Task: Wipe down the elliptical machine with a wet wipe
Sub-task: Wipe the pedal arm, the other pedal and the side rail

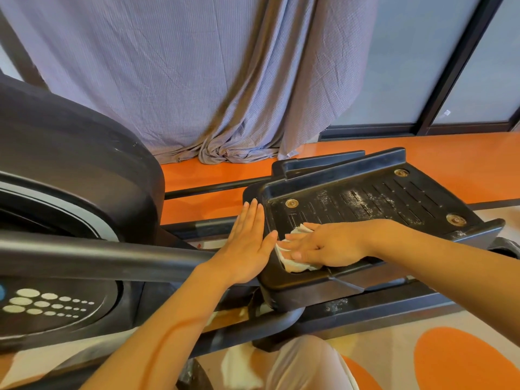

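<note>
The black elliptical machine (73, 153) fills the left side, and its dusty, slotted foot pedal (374, 198) sits at centre right. My right hand (326, 243) lies flat on the pedal's near left corner, pressing a crumpled white wet wipe (292, 264) against the surface. My left hand (249, 240) rests flat with fingers together against the pedal's left rim, holding nothing. Most of the wipe is hidden under my right palm.
A second pedal (318, 161) sits behind the near one. A grey curtain (197, 80) hangs to the orange floor (464, 159). Black window frames (450, 80) stand at the right. The machine's arm bar (98, 257) crosses at left. My knee (306, 361) is below.
</note>
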Demonstrator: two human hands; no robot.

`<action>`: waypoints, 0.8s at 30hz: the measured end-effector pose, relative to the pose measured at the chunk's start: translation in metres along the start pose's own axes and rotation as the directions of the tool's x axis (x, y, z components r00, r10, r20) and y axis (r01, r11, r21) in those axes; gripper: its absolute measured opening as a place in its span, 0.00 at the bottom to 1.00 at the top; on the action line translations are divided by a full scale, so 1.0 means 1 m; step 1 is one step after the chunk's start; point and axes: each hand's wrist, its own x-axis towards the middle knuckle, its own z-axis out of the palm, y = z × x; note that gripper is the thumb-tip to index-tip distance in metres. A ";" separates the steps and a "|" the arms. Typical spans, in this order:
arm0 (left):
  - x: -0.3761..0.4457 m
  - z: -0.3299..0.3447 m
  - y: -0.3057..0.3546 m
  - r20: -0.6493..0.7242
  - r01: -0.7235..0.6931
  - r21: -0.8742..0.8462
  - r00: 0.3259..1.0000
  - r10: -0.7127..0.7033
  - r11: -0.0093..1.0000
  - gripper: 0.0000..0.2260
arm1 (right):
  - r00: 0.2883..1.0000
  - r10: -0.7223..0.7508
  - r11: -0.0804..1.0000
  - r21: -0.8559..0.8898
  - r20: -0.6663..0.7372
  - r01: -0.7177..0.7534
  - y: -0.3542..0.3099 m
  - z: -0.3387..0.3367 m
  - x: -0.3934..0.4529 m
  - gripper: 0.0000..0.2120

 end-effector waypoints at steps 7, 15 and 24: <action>0.000 0.001 0.000 -0.013 -0.004 -0.009 1.000 0.003 1.000 0.29 | 0.998 -0.058 0.989 -0.135 -0.025 0.054 -0.003 0.016 -0.016 0.23; 0.000 0.003 0.001 -0.021 -0.001 0.006 1.000 0.001 1.000 0.30 | 0.986 0.134 0.986 -0.085 -0.098 -0.142 -0.002 0.010 0.004 0.25; -0.002 0.002 0.001 -0.023 0.000 0.004 1.000 0.000 1.000 0.29 | 0.986 0.151 0.988 -0.055 0.073 -0.147 0.006 0.000 -0.007 0.25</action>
